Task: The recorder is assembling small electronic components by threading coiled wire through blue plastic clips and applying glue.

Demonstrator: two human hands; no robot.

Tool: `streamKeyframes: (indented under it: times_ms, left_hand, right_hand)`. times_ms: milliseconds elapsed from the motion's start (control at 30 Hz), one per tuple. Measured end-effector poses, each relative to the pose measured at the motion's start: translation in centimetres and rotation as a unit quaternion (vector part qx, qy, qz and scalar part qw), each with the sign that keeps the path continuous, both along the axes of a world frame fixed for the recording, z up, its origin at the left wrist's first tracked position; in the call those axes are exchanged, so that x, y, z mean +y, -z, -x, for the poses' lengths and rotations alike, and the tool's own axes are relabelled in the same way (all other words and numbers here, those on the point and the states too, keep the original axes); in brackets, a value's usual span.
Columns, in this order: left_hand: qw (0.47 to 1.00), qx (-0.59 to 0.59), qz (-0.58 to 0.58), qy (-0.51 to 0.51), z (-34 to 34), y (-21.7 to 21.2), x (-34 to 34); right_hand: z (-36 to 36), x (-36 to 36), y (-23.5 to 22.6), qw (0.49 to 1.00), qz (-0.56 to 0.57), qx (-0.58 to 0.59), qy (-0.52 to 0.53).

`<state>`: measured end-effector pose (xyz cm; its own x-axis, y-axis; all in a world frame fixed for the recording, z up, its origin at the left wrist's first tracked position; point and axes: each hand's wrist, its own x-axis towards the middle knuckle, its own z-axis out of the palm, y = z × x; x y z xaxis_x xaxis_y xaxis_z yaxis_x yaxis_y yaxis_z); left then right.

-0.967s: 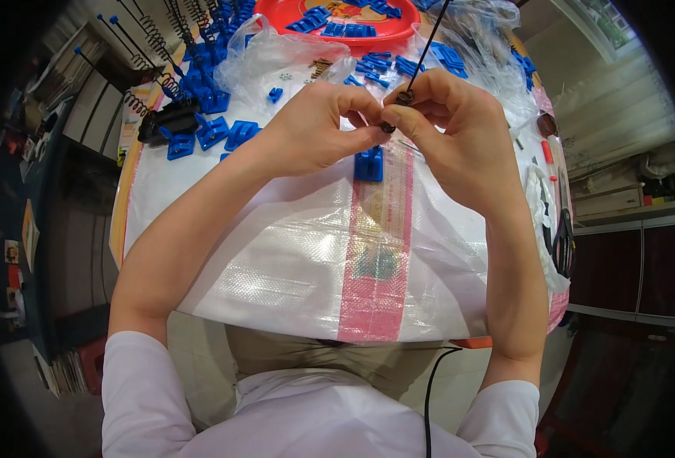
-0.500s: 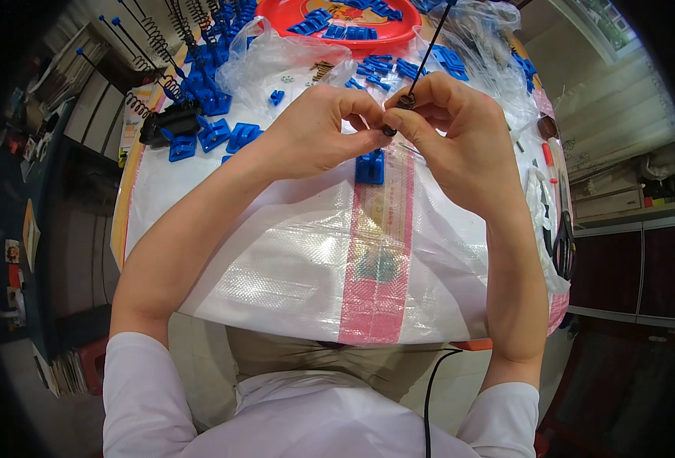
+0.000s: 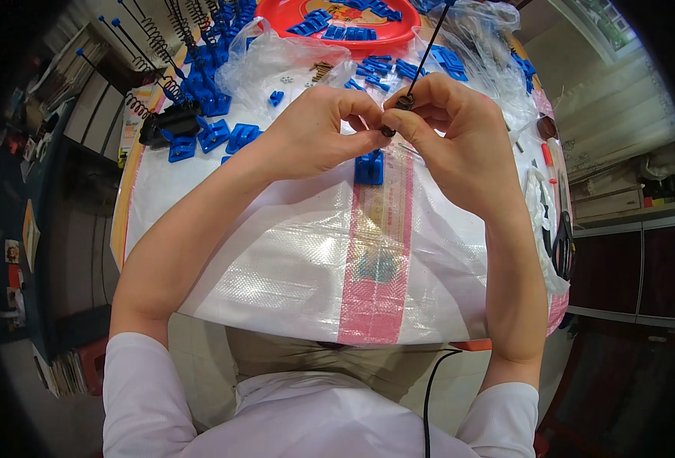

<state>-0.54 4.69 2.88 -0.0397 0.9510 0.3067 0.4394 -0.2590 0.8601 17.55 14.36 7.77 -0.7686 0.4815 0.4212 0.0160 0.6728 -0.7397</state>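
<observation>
Over the middle of the table both my hands meet at a thin black rod (image 3: 429, 53) that slants up to the right and ends in a blue tip. Dark spring-like coils (image 3: 405, 101) sit around its lower part. My right hand (image 3: 455, 126) pinches there between thumb and fingers. The thumb and fingertips of my left hand (image 3: 333, 130) are closed at the lower end of the coils, touching the right fingertips. Fingers hide part of the coils. A blue plastic base (image 3: 368, 169) stands just below the hands; whether the rod joins it is hidden.
Blue bases with upright springs (image 3: 207, 91) crowd the far left. A red basin (image 3: 276, 27) with blue parts stands at the back. Brass-coloured screws (image 3: 321, 71), clear plastic bags (image 3: 265, 61) and loose blue pieces (image 3: 375, 67) lie nearby. Black-handled scissors (image 3: 564, 246) rest at the right edge.
</observation>
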Motion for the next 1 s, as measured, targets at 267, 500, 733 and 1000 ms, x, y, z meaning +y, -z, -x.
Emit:
streamKeyframes:
  times_ms: [267, 500, 733, 1000]
  left_hand:
    - [0.999, 0.028, 0.014, 0.008, 0.13, -0.16, -0.09]
    - [0.999, 0.03, 0.018, 0.006, 0.11, -0.35, -0.19]
    - [0.999, 0.03, 0.016, 0.009, 0.11, -0.34, -0.13]
    - [0.999, 0.03, 0.018, -0.005, -0.09, -0.25, -0.17]
  right_hand:
    - [-0.04, 0.05, -0.05, 1.0, -0.004, -0.022, 0.007]
    - [-0.17, -0.24, -0.63, 0.998, 0.012, -0.058, 0.006]
    - [0.0, 0.06, 0.06, 1.0, 0.0, -0.006, 0.005]
    - [0.06, 0.08, 0.17, 1.0, -0.001, -0.001, 0.007]
